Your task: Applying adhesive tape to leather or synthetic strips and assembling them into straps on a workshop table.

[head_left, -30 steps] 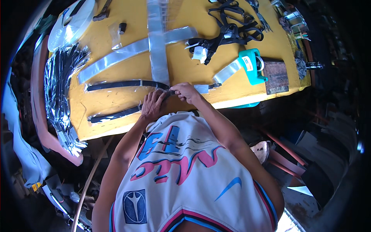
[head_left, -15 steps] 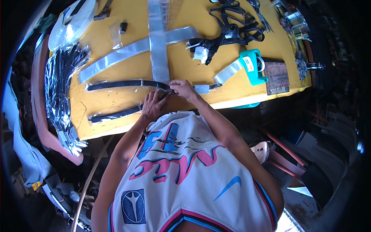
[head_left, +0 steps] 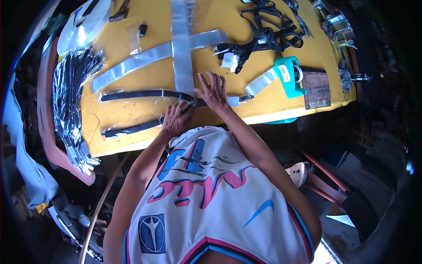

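Note:
A long black strap [head_left: 143, 94] lies folded across the near edge of the table, much of it inside clear plastic. One length runs above the other, and both meet at the right under my hands. My left hand [head_left: 176, 119] grips the strap where the lengths come together, fingers bent over it. Just right of that spot my right hand [head_left: 213, 91] is raised, fingers spread and holding nothing. Beside its wrist sits a pale tag-like piece [head_left: 233, 101] with a dark end. The exact shape of the fold is hidden by my left fingers.
Flat clear plastic sleeving [head_left: 181, 57] crosses the yellow table [head_left: 132, 79]. A heap of wrapped black straps [head_left: 72, 88] lies left, below a large clear roll [head_left: 83, 28]. Tangled black webbing [head_left: 263, 39], a teal tape dispenser [head_left: 288, 79] and a dark block [head_left: 317, 90] sit right.
My right hand has let go of the strap and lifted up and right, its fingers opening out. My left hand stays on the strap.

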### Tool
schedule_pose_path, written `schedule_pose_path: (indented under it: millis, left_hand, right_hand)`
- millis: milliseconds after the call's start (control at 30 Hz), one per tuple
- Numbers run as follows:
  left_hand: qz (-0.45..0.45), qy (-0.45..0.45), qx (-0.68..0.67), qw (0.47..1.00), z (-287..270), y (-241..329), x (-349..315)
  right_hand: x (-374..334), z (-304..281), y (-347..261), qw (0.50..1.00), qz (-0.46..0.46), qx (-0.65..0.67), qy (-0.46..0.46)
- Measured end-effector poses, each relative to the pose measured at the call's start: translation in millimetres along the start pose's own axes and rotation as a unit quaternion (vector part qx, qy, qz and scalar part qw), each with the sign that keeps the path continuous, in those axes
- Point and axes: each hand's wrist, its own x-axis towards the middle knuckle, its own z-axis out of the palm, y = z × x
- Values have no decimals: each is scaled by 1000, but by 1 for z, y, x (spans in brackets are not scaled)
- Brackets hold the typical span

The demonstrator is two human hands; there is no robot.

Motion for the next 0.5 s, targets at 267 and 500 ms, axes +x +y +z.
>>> schedule_pose_path:
  millis: [267,500]
  left_hand:
    - [-11,-63,13,998,5,15,11]
    - [-76,-86,-11,993,-7,13,24]
  right_hand:
    - [-48,-35,31,993,62,96,-8]
    - [-94,-53,71,989,48,70,-119]
